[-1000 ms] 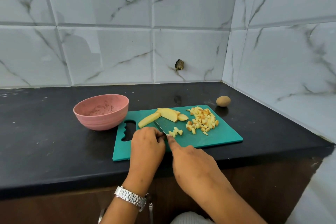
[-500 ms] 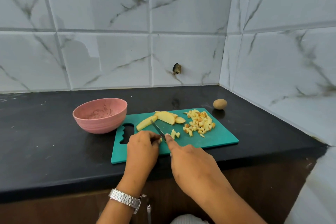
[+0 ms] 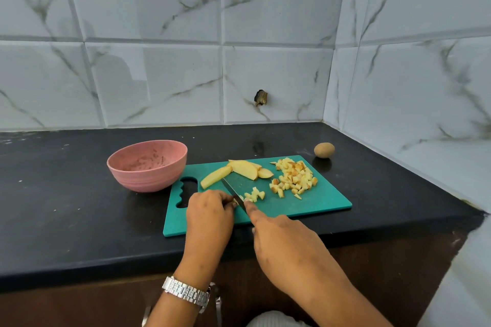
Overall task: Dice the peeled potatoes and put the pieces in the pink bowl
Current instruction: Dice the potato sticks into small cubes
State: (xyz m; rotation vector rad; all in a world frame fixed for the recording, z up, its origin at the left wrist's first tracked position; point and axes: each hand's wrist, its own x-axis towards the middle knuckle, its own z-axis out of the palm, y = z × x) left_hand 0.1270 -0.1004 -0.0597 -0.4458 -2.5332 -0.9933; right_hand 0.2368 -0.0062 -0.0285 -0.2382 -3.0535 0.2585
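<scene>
Many dice (image 3: 293,179) are heaped on the board (image 3: 305,207), none in the pink bowl (image 3: 147,164); several wedges (image 3: 243,170) are left uncut. A strip (image 3: 235,202) is pinched by the left hand (image 3: 210,216), the knife (image 3: 233,192) gripped by the right hand (image 3: 284,241).

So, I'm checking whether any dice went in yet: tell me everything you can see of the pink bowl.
The pink bowl is round, deep and plastic-looking, with faint rings round its outer wall. It stands upright on the black countertop, just left of the handle end of the green board. Inside are only brownish smears, no potato pieces.
</scene>
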